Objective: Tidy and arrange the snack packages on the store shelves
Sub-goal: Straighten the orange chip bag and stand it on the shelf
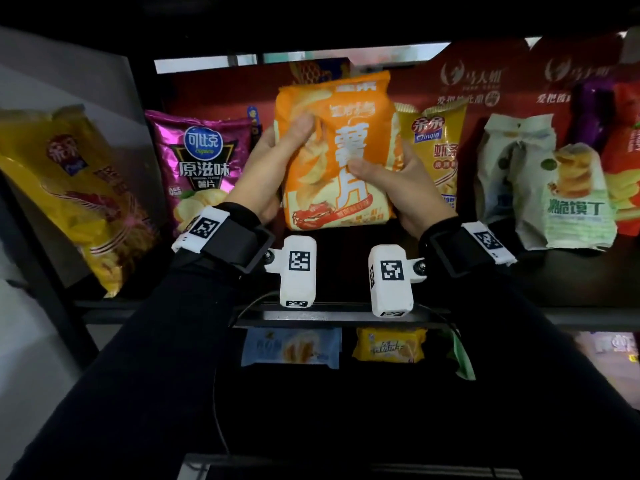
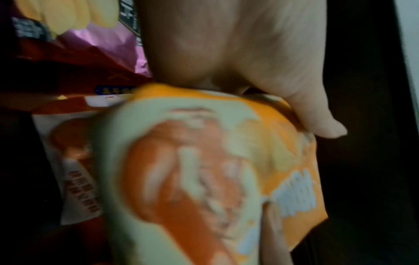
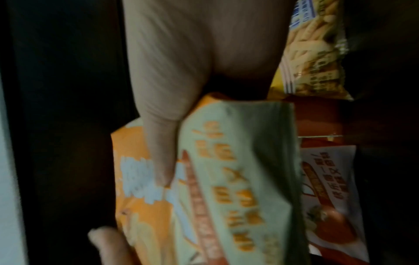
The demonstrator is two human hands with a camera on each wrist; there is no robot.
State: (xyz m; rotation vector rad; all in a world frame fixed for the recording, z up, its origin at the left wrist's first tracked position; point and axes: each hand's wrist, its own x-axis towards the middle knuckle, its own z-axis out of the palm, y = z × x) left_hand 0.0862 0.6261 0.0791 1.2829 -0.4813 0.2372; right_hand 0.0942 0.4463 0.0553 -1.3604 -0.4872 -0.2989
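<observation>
At frame centre, the left hand (image 1: 277, 157) and right hand (image 1: 398, 178) both gripped the orange chip bag (image 1: 332, 150) upright above the shelf (image 1: 346, 315). Excess squeeze could crush the contents; careless placement could topple the purple bag (image 1: 201, 164) beside it.

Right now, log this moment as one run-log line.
step: shelving chips | left hand: grips orange chip bag | right hand: grips same bag | bag: upright, between purple chip bag and yellow shrimp-stick bag

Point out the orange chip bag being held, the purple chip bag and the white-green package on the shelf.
orange chip bag (image 1: 349, 157): head view, front panel by the large white characters.
purple chip bag (image 1: 202, 168): head view, middle of its front.
white-green package (image 1: 540, 188): head view, centre of the front.
</observation>
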